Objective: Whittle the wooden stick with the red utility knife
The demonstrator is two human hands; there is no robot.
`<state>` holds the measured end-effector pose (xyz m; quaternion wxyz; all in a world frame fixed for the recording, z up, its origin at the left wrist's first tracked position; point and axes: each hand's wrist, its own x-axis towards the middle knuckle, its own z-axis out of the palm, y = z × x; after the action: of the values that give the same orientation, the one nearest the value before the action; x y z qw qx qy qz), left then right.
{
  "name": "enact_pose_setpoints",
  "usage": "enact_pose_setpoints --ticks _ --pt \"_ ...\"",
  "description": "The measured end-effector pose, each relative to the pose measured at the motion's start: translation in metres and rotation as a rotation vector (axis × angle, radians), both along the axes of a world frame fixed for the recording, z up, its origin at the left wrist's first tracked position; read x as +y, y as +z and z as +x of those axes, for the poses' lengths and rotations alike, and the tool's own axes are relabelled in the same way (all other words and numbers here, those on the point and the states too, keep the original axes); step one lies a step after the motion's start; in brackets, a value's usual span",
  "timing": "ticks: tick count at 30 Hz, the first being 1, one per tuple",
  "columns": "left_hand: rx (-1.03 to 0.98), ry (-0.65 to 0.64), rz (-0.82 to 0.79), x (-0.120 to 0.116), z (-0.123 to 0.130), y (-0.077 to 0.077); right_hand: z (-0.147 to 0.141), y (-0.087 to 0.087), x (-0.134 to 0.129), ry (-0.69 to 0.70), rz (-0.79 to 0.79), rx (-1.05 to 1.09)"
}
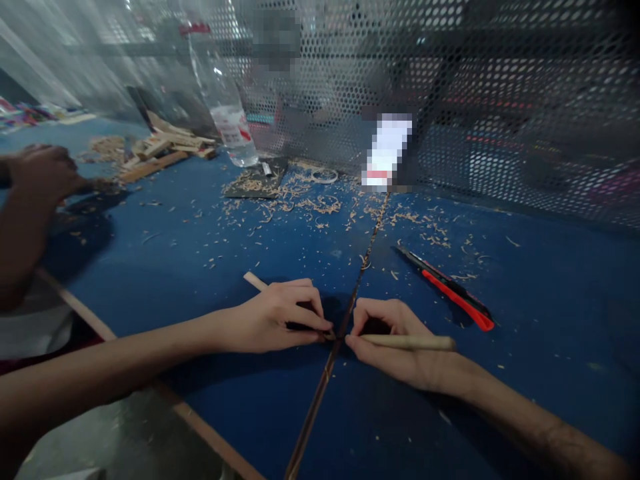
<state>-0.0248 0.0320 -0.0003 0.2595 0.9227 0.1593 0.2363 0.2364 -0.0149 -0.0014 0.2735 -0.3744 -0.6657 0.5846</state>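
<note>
On the blue table [240, 420], my left hand [280, 317] is closed around a pale wooden stick [255, 281], whose flat end sticks out behind the knuckles. A small dark tip shows at its fingertips, close to the gap between the table boards. Just across that gap, my right hand [400, 340] pinches a light round-handled tool [425, 343]. The handle lies back over the palm; the tool's front end is too small to make out. A little space separates the two hands' fingertips.
A red and black utility knife [450, 290] lies at the right. Wood shavings [320, 203], a water bottle [225, 113], wood pieces [163, 147] and a phone-like bright object [389, 150] are by the perforated metal screen [500, 120]. Another person's hands [45, 173] rest at the left.
</note>
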Motion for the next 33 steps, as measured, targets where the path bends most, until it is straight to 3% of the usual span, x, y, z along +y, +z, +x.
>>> enact_pose_setpoints --ticks 7,13,17,20,23,25,28,31,33 --pt "0.023 0.048 0.079 -0.006 0.004 -0.001 -0.005 0.001 -0.006 -0.18 0.271 -0.088" --pt "0.04 0.104 0.28 -0.013 0.002 -0.003 -0.002 -0.013 -0.005 -0.17 0.765 -0.427" --pt "-0.001 0.195 0.431 -0.013 0.001 -0.003 0.013 -0.011 0.002 -0.075 0.918 -0.687" --pt "-0.038 0.251 0.405 -0.017 0.002 -0.004 0.023 -0.006 0.011 -0.033 1.045 -0.824" --pt "-0.061 0.366 0.181 -0.026 0.007 0.003 0.036 -0.002 0.023 -0.128 1.183 -0.97" --pt "0.061 0.468 -0.13 -0.031 0.012 0.015 0.049 0.0 0.031 -0.285 1.2 -1.092" --pt "0.151 0.462 -0.665 -0.031 0.02 0.039 0.067 0.001 0.039 -0.443 1.093 -1.355" --pt "-0.167 0.501 -0.918 -0.023 0.027 0.053 0.073 0.001 0.038 -0.441 0.926 -1.451" --pt "-0.326 0.51 -1.025 -0.018 0.03 0.051 0.069 0.002 0.035 -0.453 0.867 -1.388"
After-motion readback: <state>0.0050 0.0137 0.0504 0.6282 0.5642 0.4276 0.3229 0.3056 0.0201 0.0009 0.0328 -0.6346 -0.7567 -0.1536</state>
